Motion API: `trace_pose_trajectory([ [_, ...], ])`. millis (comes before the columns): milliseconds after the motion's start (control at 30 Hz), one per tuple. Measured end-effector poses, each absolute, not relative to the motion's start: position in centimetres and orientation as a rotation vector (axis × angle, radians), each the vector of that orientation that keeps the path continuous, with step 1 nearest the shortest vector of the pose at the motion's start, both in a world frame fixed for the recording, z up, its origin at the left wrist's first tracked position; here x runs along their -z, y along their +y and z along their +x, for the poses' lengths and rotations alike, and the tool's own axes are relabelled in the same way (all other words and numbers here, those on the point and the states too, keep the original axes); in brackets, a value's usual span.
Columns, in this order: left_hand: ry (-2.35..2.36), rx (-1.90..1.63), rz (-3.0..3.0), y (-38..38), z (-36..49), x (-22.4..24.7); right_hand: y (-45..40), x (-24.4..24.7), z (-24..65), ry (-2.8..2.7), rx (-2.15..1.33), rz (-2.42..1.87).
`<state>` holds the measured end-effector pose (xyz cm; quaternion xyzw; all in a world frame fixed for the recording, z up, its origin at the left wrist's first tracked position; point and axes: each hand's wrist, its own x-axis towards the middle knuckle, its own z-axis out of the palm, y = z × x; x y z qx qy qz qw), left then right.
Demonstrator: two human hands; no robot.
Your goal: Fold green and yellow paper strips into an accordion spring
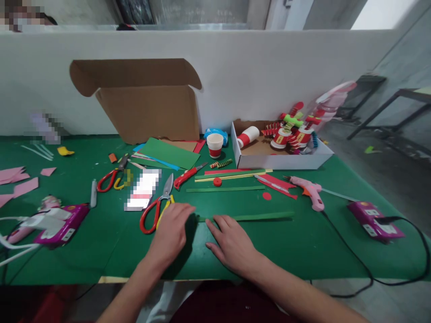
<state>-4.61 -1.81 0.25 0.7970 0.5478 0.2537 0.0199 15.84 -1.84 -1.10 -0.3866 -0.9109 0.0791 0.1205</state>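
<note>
Near the table edge (303,274), right hand (233,238) rests on green strip (264,217), grip apart; left grip (171,226), can't tell.

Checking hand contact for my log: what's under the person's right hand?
A green strip runs beneath the right hand, showing on both sides. The covered stretch and the tabletop directly below are hidden.

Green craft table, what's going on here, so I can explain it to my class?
A person is handling a long green strip. The right hand rests its fingers on it; the left hand is by its left end, though its grip is unclear. Scissors lie open beside the left hand. More strips lie farther back, and a pink glue gun lies to the right.
</note>
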Motion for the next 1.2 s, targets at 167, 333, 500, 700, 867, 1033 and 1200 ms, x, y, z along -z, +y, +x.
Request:
trace_pose_trajectory([
  [167,1.463,-0.810,2.556,-4.4,-2.1,3.0,-1.7,1.2,15.8,-2.650,-0.243,-1.141],
  [333,1.603,-0.744,2.692,-5.2,-1.3,4.7,-2.2,1.7,16.1,-2.651,-0.216,-1.128],
  [500,1.682,-0.466,2.691,-4.9,-0.6,3.1,-3.0,2.0,17.4,-2.621,-0.206,-1.122],
  [700,1.736,-0.245,2.668,-4.7,0.6,1.0,-1.9,0.9,20.9,-2.486,-0.204,-1.087],
  [867,1.749,-0.155,2.621,-4.5,1.1,0.6,0.6,0.2,22.7,-2.280,-0.303,-1.367],
  [1033,1.763,-0.132,2.609,-4.3,1.4,0.4,1.9,0.3,22.1,-2.271,-0.492,-1.491],
  [1200,1.757,-0.140,2.625,-4.2,1.3,0.1,2.3,0.8,21.6,-2.282,-0.479,-1.545],
])
